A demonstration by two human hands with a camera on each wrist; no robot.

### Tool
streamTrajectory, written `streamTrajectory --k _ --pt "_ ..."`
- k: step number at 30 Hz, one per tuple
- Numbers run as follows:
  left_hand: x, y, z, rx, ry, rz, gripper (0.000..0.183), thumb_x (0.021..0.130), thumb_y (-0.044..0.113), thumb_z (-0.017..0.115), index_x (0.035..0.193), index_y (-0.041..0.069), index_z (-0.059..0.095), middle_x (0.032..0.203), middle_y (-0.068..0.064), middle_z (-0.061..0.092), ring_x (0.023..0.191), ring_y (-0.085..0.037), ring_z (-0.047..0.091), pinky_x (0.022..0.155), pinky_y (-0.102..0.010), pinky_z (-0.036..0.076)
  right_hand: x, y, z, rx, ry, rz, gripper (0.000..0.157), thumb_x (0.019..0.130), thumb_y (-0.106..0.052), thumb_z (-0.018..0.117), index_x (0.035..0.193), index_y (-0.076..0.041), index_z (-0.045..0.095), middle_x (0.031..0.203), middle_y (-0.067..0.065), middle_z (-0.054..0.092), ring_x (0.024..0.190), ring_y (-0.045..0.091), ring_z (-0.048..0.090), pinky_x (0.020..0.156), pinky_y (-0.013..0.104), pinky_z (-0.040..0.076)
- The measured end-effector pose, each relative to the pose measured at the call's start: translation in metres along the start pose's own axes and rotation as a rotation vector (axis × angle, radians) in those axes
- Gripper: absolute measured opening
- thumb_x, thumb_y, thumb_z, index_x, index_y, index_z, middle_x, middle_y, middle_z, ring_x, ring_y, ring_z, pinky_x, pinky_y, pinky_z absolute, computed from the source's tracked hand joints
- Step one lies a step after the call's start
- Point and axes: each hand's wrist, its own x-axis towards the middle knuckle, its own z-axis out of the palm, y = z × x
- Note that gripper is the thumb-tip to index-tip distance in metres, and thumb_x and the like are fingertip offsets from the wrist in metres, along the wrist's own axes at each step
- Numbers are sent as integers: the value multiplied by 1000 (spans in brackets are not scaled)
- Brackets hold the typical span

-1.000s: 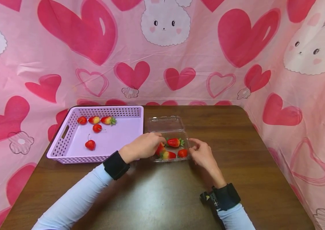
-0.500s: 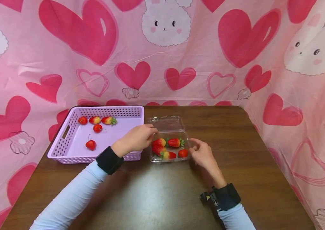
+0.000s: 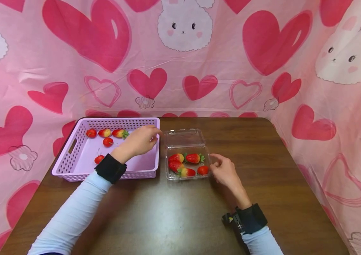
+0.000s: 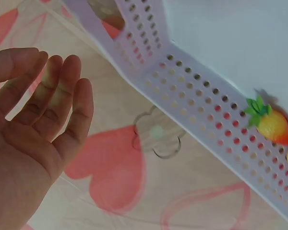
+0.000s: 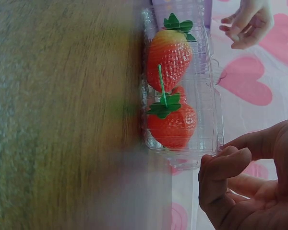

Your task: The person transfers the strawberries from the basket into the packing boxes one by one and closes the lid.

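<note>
My left hand [image 3: 140,141] is over the right part of the lilac basket [image 3: 81,166], fingers relaxed and holding nothing; the left wrist view shows its palm and loosely bent fingers [image 4: 69,72]. With thumb and forefinger, my right hand [image 3: 226,170] pinches the right rim of a clear plastic clamshell box [image 3: 188,178]. Several strawberries [image 3: 193,158] and a small round red fruit [image 3: 203,170] lie inside. In the right wrist view that fruit [image 5: 170,127] has green leaves and a thin stem. My left wrist partly covers a red fruit [image 3: 99,159] in the basket.
The clamshell's lid [image 3: 185,138] is folded back, away from me. Along the basket's far side lie a red fruit [image 3: 91,133] and two strawberries [image 3: 105,132], with a stemmed red fruit [image 3: 107,142] nearer. A pink heart-print cloth [image 3: 199,63] hangs behind the brown table [image 3: 180,216].
My left hand has drawn out of the clamshell and moved left and back over the basket. A strawberry it covered now shows in the box. The right hand has stayed at the rim.
</note>
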Motion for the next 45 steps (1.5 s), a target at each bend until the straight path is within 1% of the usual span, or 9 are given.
streamTrajectory --k 10,17,21,25,32,35,37,41,45 --pt "-7 -34 -21 36 18 -107 24 94 2 64 116 2 75 104 -16 73 92 -34 67 83 -52 56 0 0 0 -4 1 11 46 100 -6 59 146 -7 58 80 11 61 54 24 55 56 34 51" --pt "-13 -56 -27 91 47 -208 26 93 3 61 115 1 74 104 -19 70 94 -39 68 82 -58 55 1 -1 0 -7 3 10 45 100 -6 58 145 -8 59 79 10 61 54 24 55 55 34 51" --pt "-18 -70 -29 93 48 -267 27 93 5 60 115 1 74 104 -20 69 96 -42 67 82 -60 54 1 -1 0 -3 2 6 46 100 -6 58 145 -8 59 79 10 60 54 24 55 55 34 50" --pt "-24 -83 -31 89 48 -318 24 92 6 62 112 1 75 100 -21 71 92 -41 66 79 -60 54 1 -1 -1 -4 2 11 45 100 -6 59 145 -7 58 79 10 60 54 24 55 56 35 51" --pt "-35 -103 -35 94 -6 -434 15 91 16 70 99 4 72 95 -19 68 84 -39 60 67 -55 49 0 0 -1 0 0 9 46 99 -5 57 145 -7 58 78 10 60 54 23 54 54 34 49" --pt "-39 -109 -36 100 -32 -476 17 92 21 73 96 5 69 95 -20 67 84 -40 59 66 -54 48 0 0 -1 2 1 4 46 99 -4 57 145 -6 58 78 9 60 53 23 54 53 34 48" --pt "-42 -112 -36 107 -45 -495 19 94 22 73 101 4 70 100 -23 68 87 -42 59 70 -58 49 0 0 -1 3 2 4 47 99 -4 56 145 -6 58 78 9 60 53 23 54 53 34 48" --pt "-48 -118 -36 127 -67 -528 26 93 14 70 115 0 73 112 -30 67 94 -45 59 78 -64 51 0 0 -1 1 3 4 47 98 -4 56 145 -6 58 78 9 60 52 23 54 52 34 48" --pt "-51 -124 -36 138 -84 -555 29 89 9 69 115 -3 73 113 -32 67 95 -46 58 78 -65 51 0 -1 0 -2 10 2 46 98 -4 57 144 -7 59 78 9 61 52 22 54 52 34 48"
